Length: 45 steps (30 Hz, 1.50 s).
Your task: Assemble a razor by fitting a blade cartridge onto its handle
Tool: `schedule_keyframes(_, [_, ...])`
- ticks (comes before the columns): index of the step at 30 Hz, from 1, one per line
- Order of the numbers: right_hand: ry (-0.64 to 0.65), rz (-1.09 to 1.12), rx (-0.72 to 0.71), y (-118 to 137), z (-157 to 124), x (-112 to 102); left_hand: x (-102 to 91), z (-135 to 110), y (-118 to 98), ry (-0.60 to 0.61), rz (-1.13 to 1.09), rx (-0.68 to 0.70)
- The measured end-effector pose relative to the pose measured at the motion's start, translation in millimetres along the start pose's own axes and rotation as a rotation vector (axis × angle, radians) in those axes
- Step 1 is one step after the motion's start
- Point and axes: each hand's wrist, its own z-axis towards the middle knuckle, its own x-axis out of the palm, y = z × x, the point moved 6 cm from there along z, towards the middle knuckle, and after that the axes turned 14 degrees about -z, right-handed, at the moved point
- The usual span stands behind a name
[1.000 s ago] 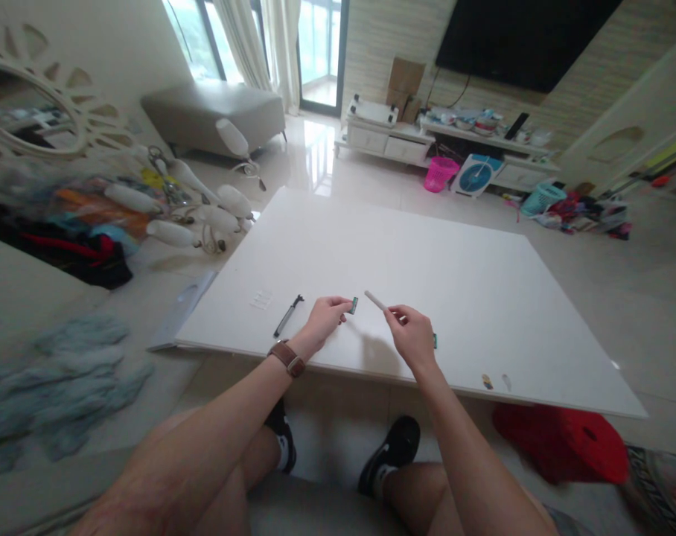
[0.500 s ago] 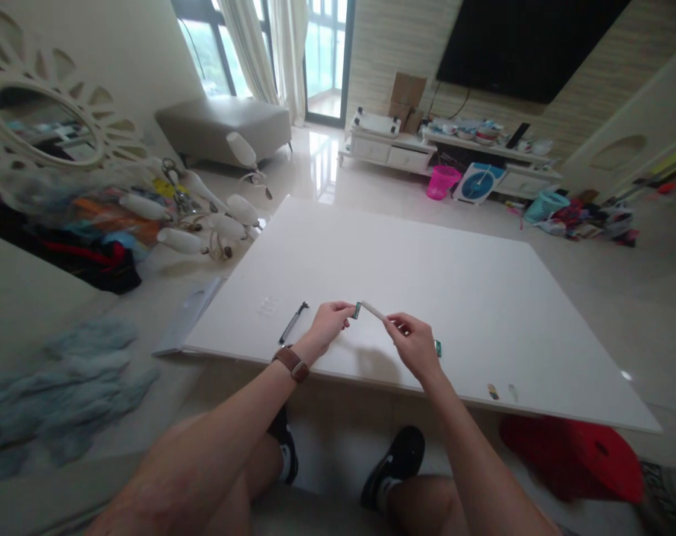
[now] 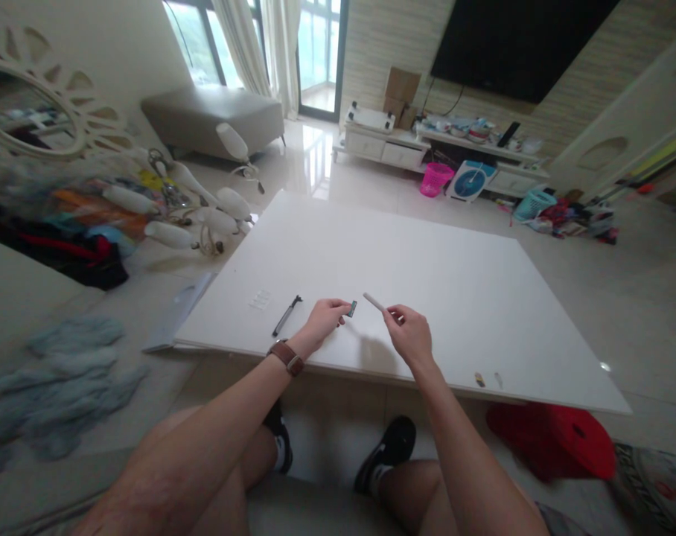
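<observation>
My left hand (image 3: 327, 318), with a brown-strapped watch (image 3: 287, 356) on the wrist, pinches a small flat dark-green piece (image 3: 352, 308) over the white table. My right hand (image 3: 408, 329) grips a slim pale grey stick (image 3: 374, 301) by its lower end; its free tip points up and left toward the green piece, with a gap between them. Left of my left hand lies a black-and-grey slim tool (image 3: 287, 316) with an angled head. Several small clear pieces (image 3: 260, 299) lie farther left.
The white tabletop (image 3: 394, 246) spreads ahead. Near its front right edge lie a small yellow-and-dark item (image 3: 479, 380) and a clear small piece (image 3: 499, 380). A red stool-like object (image 3: 561, 439) stands below that corner. A chandelier with white shades (image 3: 204, 216) is beyond the left edge.
The stick's tip and the green piece have come apart slightly. A small green item seen beside my right hand is now hidden. The whole view has shifted a little.
</observation>
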Motion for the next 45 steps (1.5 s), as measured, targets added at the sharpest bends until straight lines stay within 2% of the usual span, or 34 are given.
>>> schedule_keyframes(4, [0.110, 0.088, -0.136, 6, 0, 4, 0.6, 2, 1, 0.028, 0.026, 0.013])
schedule_keyframes(6, [0.126, 0.066, -0.123, 3, 2, 5, -0.1, 3, 1, 0.031, 0.038, 0.011])
schedule_keyframes(10, [0.026, 0.049, -0.042, -6, 5, 0, -1.6, 6, 3, 0.035, 0.042, -0.004])
schedule_keyframes(14, [0.140, 0.122, -0.142, 1, 5, 10, -2.2, 6, 1, 0.028, 0.041, 0.015])
schedule_keyframes(18, [0.013, 0.010, -0.019, -2, 4, 4, -1.2, 3, 0, 0.014, 0.044, 0.014])
schedule_keyframes(19, [0.005, 0.016, -0.026, -1, 3, 3, -0.6, 2, 0, 0.017, 0.043, 0.014])
schedule_keyframes(23, [0.085, 0.085, -0.151, 6, 1, 4, 0.7, 2, 1, 0.030, 0.052, 0.030])
schedule_keyframes(27, [-0.027, 0.053, -0.044, -6, 5, -1, -1.6, 5, 3, 0.019, 0.038, 0.031])
schedule_keyframes(28, [-0.019, 0.070, -0.044, -7, 5, 0, -2.3, 6, 3, 0.016, 0.032, 0.029])
schedule_keyframes(32, [0.120, 0.113, -0.118, -3, 6, 13, -4.4, 9, 3, 0.008, 0.037, 0.035])
schedule_keyframes(36, [-0.003, 0.054, -0.021, -8, 6, 7, -4.3, 7, 2, 0.008, 0.039, 0.038])
schedule_keyframes(40, [0.084, 0.089, -0.126, 1, 2, 10, -1.3, 2, 0, 0.001, 0.027, 0.051])
schedule_keyframes(43, [-0.002, -0.007, -0.032, -2, 0, 4, 1.5, -2, -1, -0.003, 0.028, 0.051])
schedule_keyframes(45, [-0.044, -0.015, -0.042, 0, -1, 1, 2.6, -3, -2, 0.000, 0.033, 0.053])
